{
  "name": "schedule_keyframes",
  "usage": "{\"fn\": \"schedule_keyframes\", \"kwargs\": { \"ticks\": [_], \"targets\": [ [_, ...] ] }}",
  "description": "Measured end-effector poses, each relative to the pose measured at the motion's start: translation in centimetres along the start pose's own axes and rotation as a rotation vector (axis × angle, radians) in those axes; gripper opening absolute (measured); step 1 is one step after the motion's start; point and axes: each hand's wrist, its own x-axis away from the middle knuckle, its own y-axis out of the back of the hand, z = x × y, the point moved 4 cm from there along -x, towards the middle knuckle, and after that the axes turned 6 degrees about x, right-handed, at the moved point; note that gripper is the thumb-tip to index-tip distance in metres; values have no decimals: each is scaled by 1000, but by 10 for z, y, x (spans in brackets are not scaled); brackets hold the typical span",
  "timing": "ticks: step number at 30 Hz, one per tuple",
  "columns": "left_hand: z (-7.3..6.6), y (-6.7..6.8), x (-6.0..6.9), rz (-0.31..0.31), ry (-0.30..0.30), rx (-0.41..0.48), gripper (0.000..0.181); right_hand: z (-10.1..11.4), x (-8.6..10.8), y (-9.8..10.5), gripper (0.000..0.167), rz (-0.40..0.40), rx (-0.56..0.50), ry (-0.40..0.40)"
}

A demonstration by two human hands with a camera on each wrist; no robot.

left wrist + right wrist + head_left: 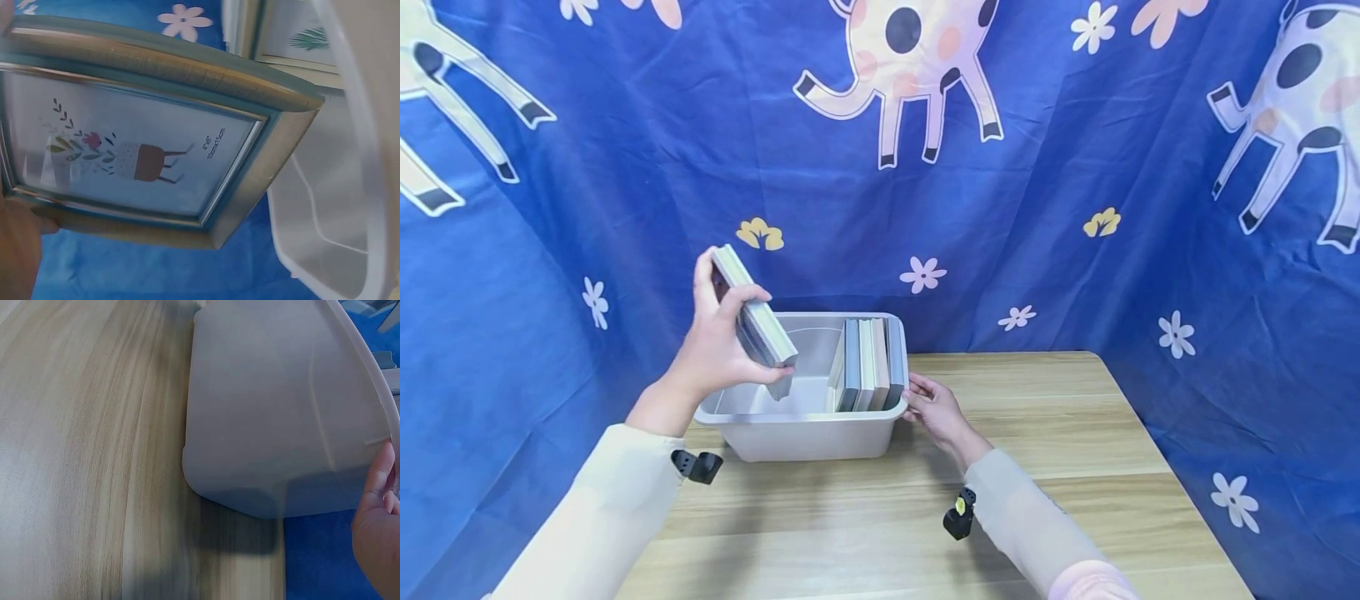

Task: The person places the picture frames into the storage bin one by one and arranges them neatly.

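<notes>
My left hand point(718, 337) grips a picture frame point(269, 169) by its edges, tilted above the left part of a light grey plastic bin point(820, 429). In the left wrist view the frame has a gold and teal border, and its insert shows a flowering plant in a pot on legs. Several more picture frames point(868, 367) stand upright, side by side, at the bin's right end. My right hand point(936, 412) holds the bin's right rim, fingers at the edge; the right wrist view shows part of this hand against the outer wall.
The bin stands at the back of a wooden table point(1037, 500). Blue fabric point(715, 167) printed with animals and flowers hangs close behind the table and on both sides. A dark wrist camera point(700, 467) sits on the left sleeve, another point(958, 517) on the right.
</notes>
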Motion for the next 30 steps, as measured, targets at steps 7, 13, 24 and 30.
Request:
{"fn": "schedule_keyframes", "kwargs": {
  "ticks": [7, 13, 24, 30],
  "targets": [
    [18, -25, 2, 156, 34, -76, 92, 0, 0, 1, 47, 2, -3, 1],
    [32, -43, 5, 260, 28, -106, 93, 0, 0, 2, 47, 8, -6, -1],
    [51, -72, 19, 404, 183, -102, 90, 1, 1, 1, 48, 10, -14, -12],
    [62, -87, 27, 436, 215, -75, 88, 3, 2, -1, 49, 7, -12, -5]
  ]
}}
